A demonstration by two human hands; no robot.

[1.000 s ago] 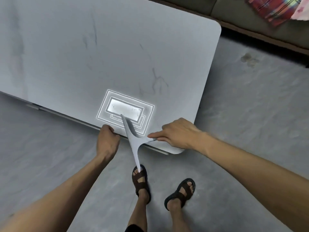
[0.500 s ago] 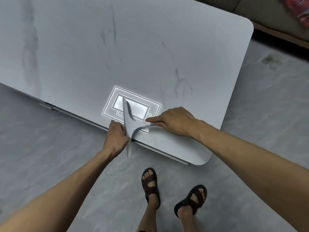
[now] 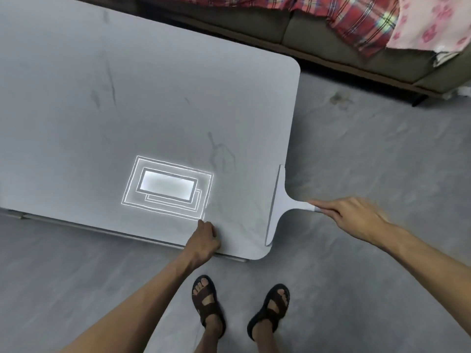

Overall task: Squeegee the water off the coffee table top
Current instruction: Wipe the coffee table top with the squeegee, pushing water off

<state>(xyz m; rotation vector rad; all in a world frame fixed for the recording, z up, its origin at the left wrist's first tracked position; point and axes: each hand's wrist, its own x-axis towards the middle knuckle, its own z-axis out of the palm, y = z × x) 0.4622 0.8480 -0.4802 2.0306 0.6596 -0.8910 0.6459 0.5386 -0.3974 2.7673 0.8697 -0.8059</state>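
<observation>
The right hand (image 3: 356, 216) pinches the handle of the flat grey plastic squeegee (image 3: 279, 205) at 3 o'clock on the pale grey coffee table top (image 3: 153, 110), while the left hand (image 3: 204, 238) grips the table's near edge.

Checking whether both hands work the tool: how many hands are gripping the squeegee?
1. The right hand pinches the squeegee handle, out past the coffee table's right end. The left hand rests on the table's near edge, apart from it.

Grey floor (image 3: 369, 154), brown sandals (image 3: 207, 304), olive sofa (image 3: 318, 39), red plaid cloth (image 3: 356, 19), pink floral cloth (image 3: 433, 24)
</observation>
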